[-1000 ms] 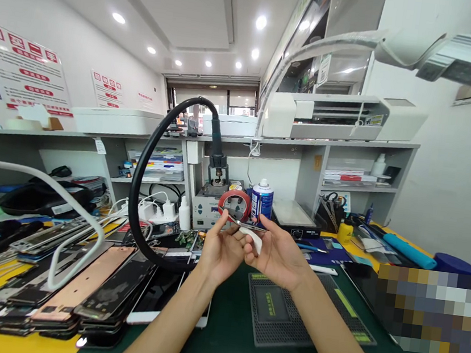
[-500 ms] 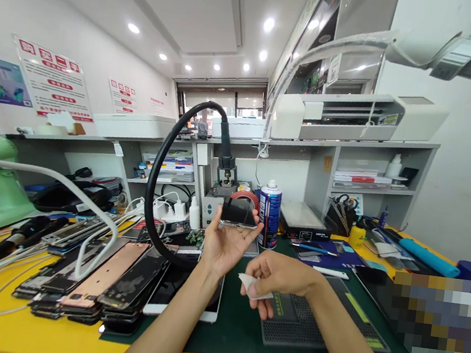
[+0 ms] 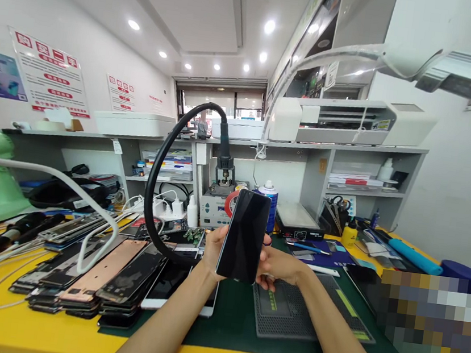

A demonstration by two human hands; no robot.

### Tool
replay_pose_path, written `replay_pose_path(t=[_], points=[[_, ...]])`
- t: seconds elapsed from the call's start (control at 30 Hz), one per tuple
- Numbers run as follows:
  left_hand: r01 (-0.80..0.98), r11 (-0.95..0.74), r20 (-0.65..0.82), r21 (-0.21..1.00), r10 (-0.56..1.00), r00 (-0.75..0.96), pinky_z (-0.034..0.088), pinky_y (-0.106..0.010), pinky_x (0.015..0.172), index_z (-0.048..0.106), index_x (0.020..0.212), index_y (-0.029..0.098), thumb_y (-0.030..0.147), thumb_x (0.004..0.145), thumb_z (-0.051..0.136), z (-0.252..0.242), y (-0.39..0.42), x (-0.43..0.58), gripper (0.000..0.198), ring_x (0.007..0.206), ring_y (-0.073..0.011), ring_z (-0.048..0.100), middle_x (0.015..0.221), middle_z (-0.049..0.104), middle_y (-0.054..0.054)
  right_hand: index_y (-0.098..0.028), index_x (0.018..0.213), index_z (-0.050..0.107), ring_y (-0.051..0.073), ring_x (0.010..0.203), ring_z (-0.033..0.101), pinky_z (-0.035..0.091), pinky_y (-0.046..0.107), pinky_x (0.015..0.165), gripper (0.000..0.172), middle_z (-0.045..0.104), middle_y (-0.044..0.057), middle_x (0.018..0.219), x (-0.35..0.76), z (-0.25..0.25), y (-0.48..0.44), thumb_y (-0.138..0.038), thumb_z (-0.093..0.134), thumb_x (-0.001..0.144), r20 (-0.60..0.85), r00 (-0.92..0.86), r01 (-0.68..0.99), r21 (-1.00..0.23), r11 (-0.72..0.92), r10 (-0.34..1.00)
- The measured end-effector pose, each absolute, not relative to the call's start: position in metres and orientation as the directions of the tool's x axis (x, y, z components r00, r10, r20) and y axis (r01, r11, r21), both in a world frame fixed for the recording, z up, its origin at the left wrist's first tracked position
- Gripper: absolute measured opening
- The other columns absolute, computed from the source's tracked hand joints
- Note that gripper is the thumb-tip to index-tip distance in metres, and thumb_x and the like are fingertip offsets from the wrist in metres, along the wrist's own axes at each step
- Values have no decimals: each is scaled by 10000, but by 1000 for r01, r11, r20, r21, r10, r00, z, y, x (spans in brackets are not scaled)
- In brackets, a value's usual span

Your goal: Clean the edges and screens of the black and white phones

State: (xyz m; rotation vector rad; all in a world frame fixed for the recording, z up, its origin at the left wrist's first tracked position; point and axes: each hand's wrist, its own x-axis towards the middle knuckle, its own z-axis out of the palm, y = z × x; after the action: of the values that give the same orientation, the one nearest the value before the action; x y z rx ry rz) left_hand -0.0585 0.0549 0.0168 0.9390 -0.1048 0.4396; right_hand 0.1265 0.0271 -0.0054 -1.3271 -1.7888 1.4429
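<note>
A black phone (image 3: 245, 236) stands upright over the green mat (image 3: 230, 325), its dark glossy face turned to me. My left hand (image 3: 210, 249) grips its left edge, with the fingers going round behind it. At the phone's lower right edge is my right hand (image 3: 281, 266), curled, its fingertips hidden behind the phone. The white wipe is out of sight.
Stacked phone screens and frames (image 3: 90, 273) lie at left on the yellow bench. A black hose (image 3: 153, 189) loops up to a hot-air station (image 3: 215, 202). Behind the phone stand a spray can (image 3: 268, 191) and a red tape roll (image 3: 229, 203). A grid mat (image 3: 308, 314) lies at right.
The phone went from lying flat on my left palm to standing upright, screen towards me. My right hand, which held a white wipe lower down, rose to the phone's right edge.
</note>
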Motion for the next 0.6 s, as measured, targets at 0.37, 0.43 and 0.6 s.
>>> replay_pose_path(t=[0.37, 0.43, 0.6], points=[[-516, 189, 347, 836, 547, 762, 525, -453, 874, 612, 1245, 137, 302, 771, 757, 27, 38, -43, 522, 919, -273, 682, 1242, 634, -184, -130, 748, 618, 105, 456, 573, 477, 177, 374, 139, 606, 16, 573, 127, -9, 29, -266, 629, 720, -208, -380, 333, -940, -76, 901], [-498, 81, 342, 863, 630, 697, 540, -442, 852, 619, 1236, 151, 287, 792, 758, 28, 34, -37, 484, 872, -246, 686, 1231, 642, -174, -121, 767, 629, 106, 438, 566, 474, 184, 369, 160, 599, 12, 559, 126, -7, 28, -272, 647, 715, -214, -380, 322, -943, -88, 900], [-436, -75, 329, 897, 773, 543, 551, -356, 783, 612, 1276, 163, 349, 742, 804, 26, 33, -32, 597, 950, -271, 678, 1182, 675, -152, -137, 812, 631, 116, 468, 580, 501, 215, 383, 190, 607, 2, 610, 127, -4, 27, -281, 687, 702, -210, -385, 294, -951, -96, 899]])
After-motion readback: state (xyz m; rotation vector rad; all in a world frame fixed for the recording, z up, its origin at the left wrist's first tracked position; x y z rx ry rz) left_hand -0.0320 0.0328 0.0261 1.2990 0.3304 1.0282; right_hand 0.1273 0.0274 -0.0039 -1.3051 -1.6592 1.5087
